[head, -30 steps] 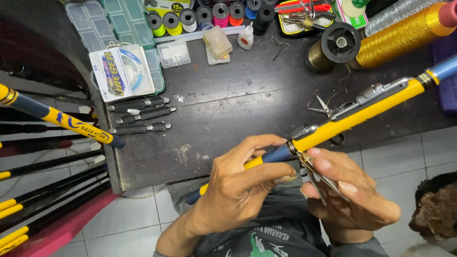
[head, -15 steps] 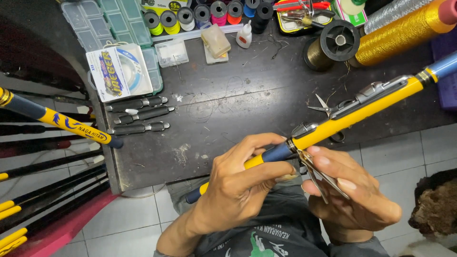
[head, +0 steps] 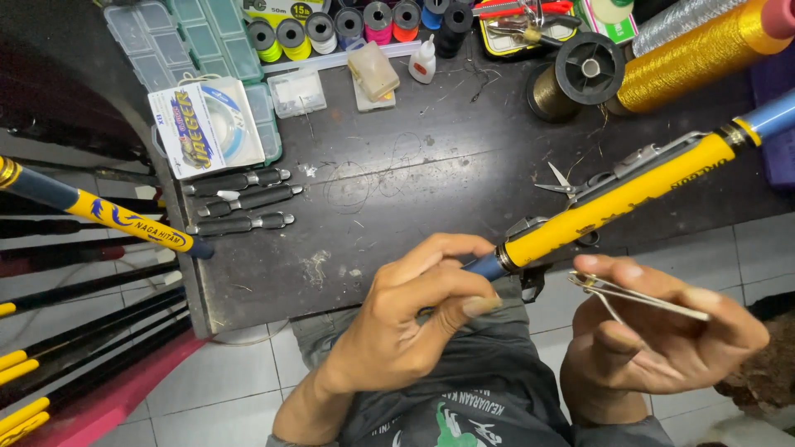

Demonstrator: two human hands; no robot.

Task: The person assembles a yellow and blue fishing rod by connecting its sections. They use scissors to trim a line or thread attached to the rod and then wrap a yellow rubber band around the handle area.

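A yellow fishing rod section with a blue end runs from the upper right down toward my lap. My left hand grips its lower blue part, fingers curled around it at the black band. My right hand sits just below the rod and pinches a thin bent metal wire guide, its looped tip pointing left toward the rod. The two hands are close but apart.
A dark workbench carries three black-handled tools, small scissors, thread spools, a gold thread cone, a line packet and a compartment box. More rods lean at left.
My right hand has drawn away from the rod, downward and to the right, with the wire guide in it. My left hand keeps its grip on the rod.
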